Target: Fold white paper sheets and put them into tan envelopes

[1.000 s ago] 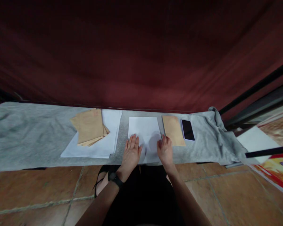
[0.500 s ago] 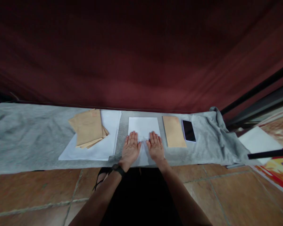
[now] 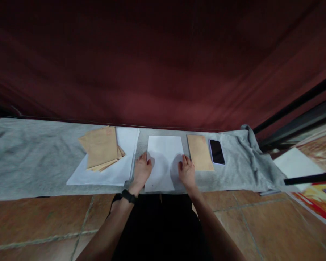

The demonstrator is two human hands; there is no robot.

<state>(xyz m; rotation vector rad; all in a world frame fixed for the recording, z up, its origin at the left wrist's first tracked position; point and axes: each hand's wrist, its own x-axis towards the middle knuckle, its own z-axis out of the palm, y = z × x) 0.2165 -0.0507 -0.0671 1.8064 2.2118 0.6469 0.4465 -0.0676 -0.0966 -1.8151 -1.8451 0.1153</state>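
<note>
A white sheet of paper (image 3: 164, 159) lies flat in front of me, with faint crease lines and a small dark mark near its lower edge. My left hand (image 3: 142, 169), a dark band on its wrist, hovers by the sheet's left edge; its fingers are loosely bent, the thumb apart. Over the right edge is my right hand (image 3: 187, 171), curled in a similar way, thumb apart from the fingers. Both hands cast shadows onto the paper, and nothing shows in either. Close by on the right rests a brown envelope (image 3: 201, 152).
Several brown envelopes (image 3: 101, 146) are piled on larger white sheets (image 3: 103, 179) at the left. A phone (image 3: 217, 151) lies right of the single envelope. Grey cloth (image 3: 38, 159) covers the narrow surface; a dark red curtain (image 3: 163, 72) hangs behind it.
Both hands have come off the middle of the paper and moved apart to its side edges. Their fingers, flat and stretched before, are now bent. The paper lies in the same place.
</note>
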